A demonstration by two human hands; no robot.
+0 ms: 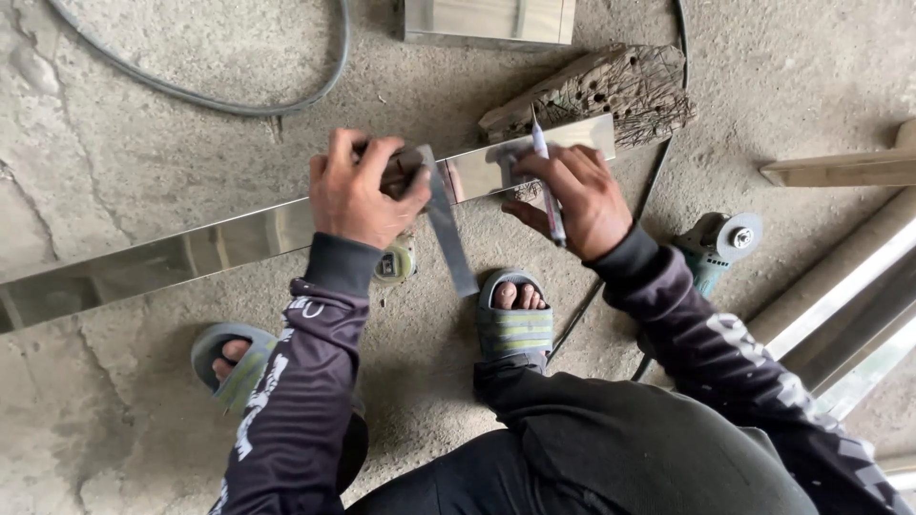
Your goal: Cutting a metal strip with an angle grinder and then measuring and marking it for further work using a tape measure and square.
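Under both hands lies a shiny metal bar (239, 243). Left hand (363, 191) clamps a square (448, 234) flat against it; right hand (572, 195) pinches a marker (546, 176). Marking well probably needs the square flush and unmoving.

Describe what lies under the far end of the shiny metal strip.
A weathered, hole-riddled block of wood props up the right end of the shiny metal strip, with concrete floor around it. The part of the block beneath the strip is covered.
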